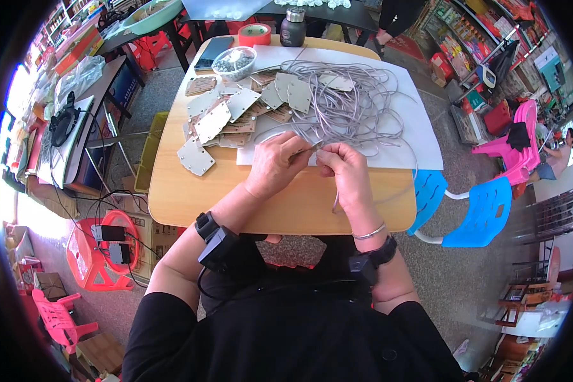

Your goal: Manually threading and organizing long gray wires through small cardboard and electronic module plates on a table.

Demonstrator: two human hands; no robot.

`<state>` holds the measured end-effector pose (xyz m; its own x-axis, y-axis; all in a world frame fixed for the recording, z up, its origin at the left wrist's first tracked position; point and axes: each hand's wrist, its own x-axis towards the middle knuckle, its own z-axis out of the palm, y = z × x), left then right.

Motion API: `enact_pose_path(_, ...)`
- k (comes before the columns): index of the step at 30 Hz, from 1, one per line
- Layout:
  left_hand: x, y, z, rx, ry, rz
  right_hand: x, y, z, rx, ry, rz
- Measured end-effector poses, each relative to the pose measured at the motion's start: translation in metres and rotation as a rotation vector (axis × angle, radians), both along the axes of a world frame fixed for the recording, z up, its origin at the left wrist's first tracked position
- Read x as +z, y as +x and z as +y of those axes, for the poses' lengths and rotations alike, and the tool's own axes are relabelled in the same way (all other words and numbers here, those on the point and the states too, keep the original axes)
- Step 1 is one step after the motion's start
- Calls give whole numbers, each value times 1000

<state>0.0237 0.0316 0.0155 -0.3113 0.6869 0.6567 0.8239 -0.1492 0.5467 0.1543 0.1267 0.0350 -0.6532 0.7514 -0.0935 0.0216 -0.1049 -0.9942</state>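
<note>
Above the near edge of a white sheet [420, 153], my two hands almost meet. My left hand [277, 164] is closed in a pinch on something small that its fingers mostly hide. With thumb and forefinger, my right hand [347, 170] grips a thin grey cord, and a length of grey cord [335, 202] hangs below its fingers. Beyond them lies a loose tangle of grey cords [356, 105]. To its left is a heap of small flat plates [213, 122] with holes, some pale and some brownish. One pale plate [196, 156] lies apart at the heap's near side.
On the wooden table [191, 197] also stand a clear tub [234, 63] of small greyish parts, a red tape roll [254, 33], a dark flask [293, 28] and a phone-like slab [214, 53]. Blue chairs [481, 213] stand at right; a red stool [86, 254] at left.
</note>
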Motion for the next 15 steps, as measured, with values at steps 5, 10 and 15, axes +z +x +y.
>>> enact_pose_path(5, 1, 0, 0, -6, -10, -19, 2, -2, 1, 70, -317, 24)
enact_pose_path(10, 2, -2, 5, -78, -19, 8, -7, -1, 6, -1, 128, 62)
enact_pose_path(15, 8, 0, -5, -149, -83, -26, -6, 0, 6, 106, 231, -93)
